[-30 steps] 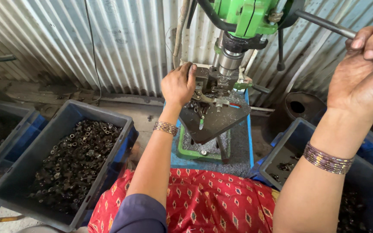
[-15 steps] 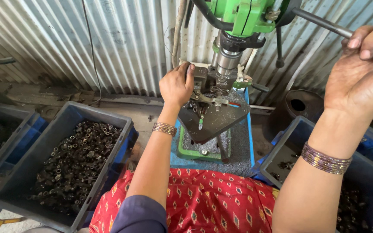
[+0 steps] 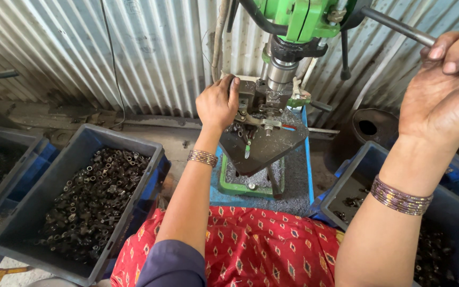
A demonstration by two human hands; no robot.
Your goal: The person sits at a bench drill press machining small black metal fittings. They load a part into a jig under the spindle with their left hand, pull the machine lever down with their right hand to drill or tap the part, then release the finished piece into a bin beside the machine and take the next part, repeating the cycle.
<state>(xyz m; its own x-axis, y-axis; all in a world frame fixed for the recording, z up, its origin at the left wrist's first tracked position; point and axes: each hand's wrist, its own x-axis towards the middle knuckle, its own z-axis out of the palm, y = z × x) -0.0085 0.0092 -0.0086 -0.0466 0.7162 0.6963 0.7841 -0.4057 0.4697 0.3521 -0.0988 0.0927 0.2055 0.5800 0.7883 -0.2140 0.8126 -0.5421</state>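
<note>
While our left hand [image 3: 218, 102] fingers press a small dark metal part into the green drill press's clamp [image 3: 255, 102] | right hand [image 3: 442, 101] fingers wrap the steel feed lever [image 3: 399, 29] | part likely stiff, oily, best pinched by its sides.

A dark grey plastic bin [image 3: 25, 212] full of small black metal tubes [image 3: 88, 199] sits lower left. Behind stands a corrugated metal wall [image 3: 134, 48]. A round black metal container [image 3: 373, 125] stands at right.
</note>
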